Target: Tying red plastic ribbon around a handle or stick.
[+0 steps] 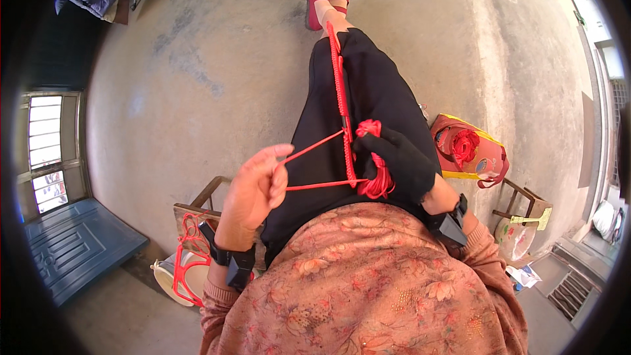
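Note:
My bare left hand has its fingers curled on a red cord. Two strands of it stretch taut across my lap, one to a long, narrow strip wrapped in red cord, the other toward my right hand. The strip lies lengthwise over my black trousers, its far end near my ankles. In a black glove, my right hand is closed on a bundle of red cord beside the strip's near end. The glove hides part of the bundle.
To my right a red bag with yellow trim holds another red cord bundle, near a wooden stool. At my left stand a wooden seat and a pale bucket with a red frame. A blue panel lies beyond.

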Demonstrator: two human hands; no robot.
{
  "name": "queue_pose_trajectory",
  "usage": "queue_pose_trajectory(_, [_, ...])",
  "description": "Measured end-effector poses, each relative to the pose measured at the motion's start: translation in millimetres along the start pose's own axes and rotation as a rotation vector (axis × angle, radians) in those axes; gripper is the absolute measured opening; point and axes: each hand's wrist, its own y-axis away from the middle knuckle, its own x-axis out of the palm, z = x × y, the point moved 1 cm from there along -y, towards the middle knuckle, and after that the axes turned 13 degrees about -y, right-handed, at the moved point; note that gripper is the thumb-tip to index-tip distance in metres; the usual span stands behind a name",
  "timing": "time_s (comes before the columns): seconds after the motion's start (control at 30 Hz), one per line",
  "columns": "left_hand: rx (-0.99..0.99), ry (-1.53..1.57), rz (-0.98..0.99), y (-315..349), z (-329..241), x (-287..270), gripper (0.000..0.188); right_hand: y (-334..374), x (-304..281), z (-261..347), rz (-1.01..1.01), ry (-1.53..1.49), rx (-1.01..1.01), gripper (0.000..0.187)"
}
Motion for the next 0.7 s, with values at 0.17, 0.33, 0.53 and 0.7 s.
queue_pose_trajectory(0.17, [-0.195,-0.433,0.061,30,11,-7,0.022,-4,0,-20,0.017,-0.59,0.754,0.032])
queue_pose_trajectory(0.33, [-0.105,-0.154,0.197,19,16,-10,0.021,28,-50,-48,-0.034,0.267,-0.146,0.038])
queue_pose_trajectory(0.53, [0.272,0.002,0.167,-31,-8,25,0.023,5,-57,26,-0.051,-0.184,0.376,0.042])
queue_pose_trajectory(0.7, [0.135,-0.531,0.123,-63,16,28,0.033,-3,-27,23,0.176,0.749,0.076,0.028])
